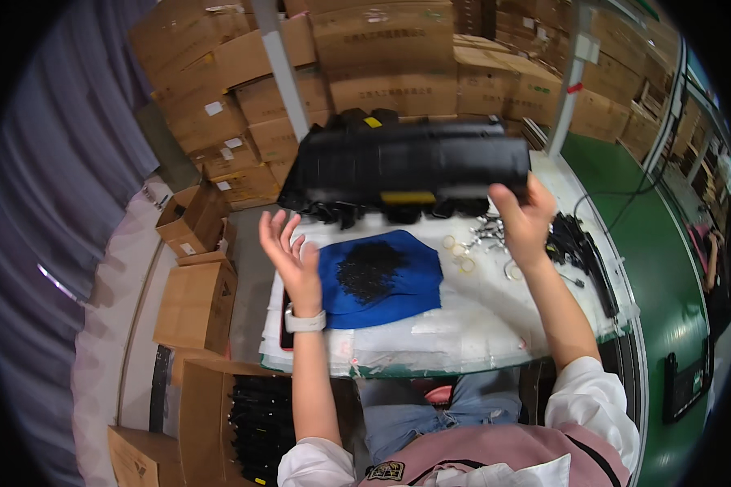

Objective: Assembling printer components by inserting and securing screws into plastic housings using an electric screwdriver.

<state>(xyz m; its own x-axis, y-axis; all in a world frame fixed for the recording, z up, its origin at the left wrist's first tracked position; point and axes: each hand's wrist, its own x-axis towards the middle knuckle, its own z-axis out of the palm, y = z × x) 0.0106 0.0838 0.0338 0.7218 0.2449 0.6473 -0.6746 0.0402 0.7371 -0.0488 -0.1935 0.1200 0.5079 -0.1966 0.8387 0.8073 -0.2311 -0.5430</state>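
A long black plastic housing (pixel 455 162) with a yellow label is raised over the far side of the white-covered table. My right hand (pixel 528 223) grips its right end, thumb in front. Close to the lower left corner of the housing is my left hand (pixel 291 268), fingers spread and holding nothing, a pale watch on its wrist. Between my hands lies a blue cloth (pixel 422 296) bearing a heap of small black pieces (pixel 369 268), too fine to make out. The housing is slightly blurred, and more black parts show behind and below it.
Thin yellow rings (pixel 466 265), small metal pieces (pixel 486 234) and black cables (pixel 573 247) lie on the right of the table (pixel 479 325). An open carton (pixel 203 406) at lower left holds several black parts. Stacked cartons (pixel 386 49) and metal posts (pixel 281 69) stand behind.
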